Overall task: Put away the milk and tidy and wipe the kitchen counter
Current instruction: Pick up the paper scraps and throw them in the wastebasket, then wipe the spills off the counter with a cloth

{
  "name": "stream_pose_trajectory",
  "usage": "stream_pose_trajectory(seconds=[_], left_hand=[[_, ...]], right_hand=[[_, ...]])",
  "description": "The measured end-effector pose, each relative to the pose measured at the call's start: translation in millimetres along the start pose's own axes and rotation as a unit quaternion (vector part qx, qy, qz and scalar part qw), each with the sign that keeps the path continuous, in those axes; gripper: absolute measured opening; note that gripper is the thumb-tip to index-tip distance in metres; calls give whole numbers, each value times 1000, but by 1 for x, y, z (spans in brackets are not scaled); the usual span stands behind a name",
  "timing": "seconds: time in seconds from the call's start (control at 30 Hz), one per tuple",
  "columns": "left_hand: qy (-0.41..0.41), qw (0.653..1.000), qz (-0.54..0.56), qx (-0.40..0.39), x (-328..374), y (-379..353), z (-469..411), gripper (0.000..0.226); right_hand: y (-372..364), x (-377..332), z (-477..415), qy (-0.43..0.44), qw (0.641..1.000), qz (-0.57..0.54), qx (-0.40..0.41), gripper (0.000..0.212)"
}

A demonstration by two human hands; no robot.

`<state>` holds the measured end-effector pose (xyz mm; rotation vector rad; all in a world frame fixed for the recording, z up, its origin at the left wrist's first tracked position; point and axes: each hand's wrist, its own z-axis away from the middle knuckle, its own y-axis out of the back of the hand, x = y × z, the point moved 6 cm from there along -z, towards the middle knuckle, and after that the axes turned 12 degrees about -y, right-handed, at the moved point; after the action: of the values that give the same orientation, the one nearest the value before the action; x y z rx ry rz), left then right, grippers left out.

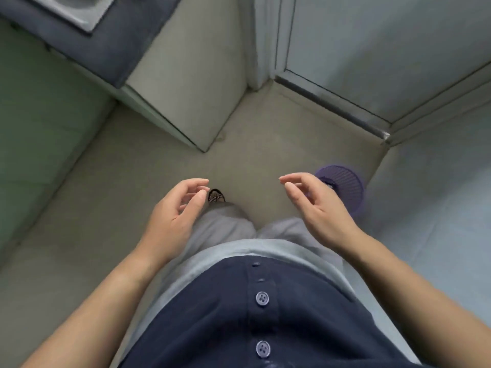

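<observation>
The left hand [174, 211] and the right hand [320, 208] hover empty above the floor [127, 197], their fingers [195, 181] released and loosely curled, touching nothing. The dark-topped desk [106, 51] with its steel sink [77, 11] lies well apart at the floor's far left edge. A purple slatted basket [346, 185] stands on the floor just beyond the right hand, near its right edge.

At eleven o'clock, one corner of the kitchen counter [114, 49]: dark blue-grey top, matte, somewhat blurred, cut off by the upper and left borders. Set into it toward eleven o'clock again, a steel sink [71, 9], only partly in view. Beneath the top, pale cabinet panels [191, 75], upright.
</observation>
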<state>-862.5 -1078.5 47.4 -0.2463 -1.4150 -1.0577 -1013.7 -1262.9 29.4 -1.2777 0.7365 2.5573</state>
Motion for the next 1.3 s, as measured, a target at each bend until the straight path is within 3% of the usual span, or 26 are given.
stream_pose_trajectory(seconds=[0.13,0.27,0.63,0.83,1.03,1.3], left_hand=[[33,991,48,117,-25,47,28,27],[59,977,90,182,-57,97,49,22],[82,940,123,307,-161,305,64,24],[91,914,134,371,-193,383,75,24],[144,884,132,425,-245,442,78,18],[135,862,126,472,-283,576,-6,17]], right_hand=[[-41,-55,-28,58,995,56,-60,17],[-108,-99,-51,85,984,86,-128,21],[-343,-241,-100,141,948,161,-233,28],[-429,-315,-124,188,924,191,-272,39],[-499,-353,-169,184,906,224,-309,31],[-598,-459,-271,212,879,255,-341,25]])
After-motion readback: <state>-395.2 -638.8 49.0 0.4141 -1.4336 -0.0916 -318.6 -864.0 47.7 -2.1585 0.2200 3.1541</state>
